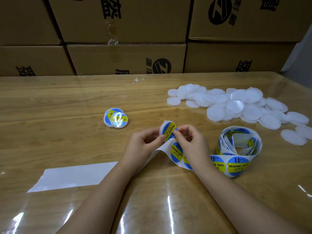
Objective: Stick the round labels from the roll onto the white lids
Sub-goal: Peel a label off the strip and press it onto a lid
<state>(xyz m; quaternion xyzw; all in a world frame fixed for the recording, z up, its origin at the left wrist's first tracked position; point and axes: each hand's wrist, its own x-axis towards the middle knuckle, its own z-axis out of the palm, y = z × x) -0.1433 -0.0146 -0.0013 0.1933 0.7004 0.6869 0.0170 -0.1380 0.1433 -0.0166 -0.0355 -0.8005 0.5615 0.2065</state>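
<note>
My left hand (143, 142) grips a white lid (164, 126) by its edge, tilted up above the table. A blue and yellow round label (170, 133) lies on that lid, and my right hand (190, 141) pinches and presses it with thumb and fingertips. The label roll (239, 142) lies to the right, its strip of labels (236, 164) running under my right wrist toward my hands. A heap of bare white lids (236, 105) spreads at the back right. Two labelled lids (116, 119) lie stacked to the left.
A long white strip of empty backing paper (74, 174) trails left across the wooden table (67, 102), which has a clear glossy cover. Stacked cardboard boxes (126, 58) wall off the far edge. A small plastic scrap (137, 80) lies near them.
</note>
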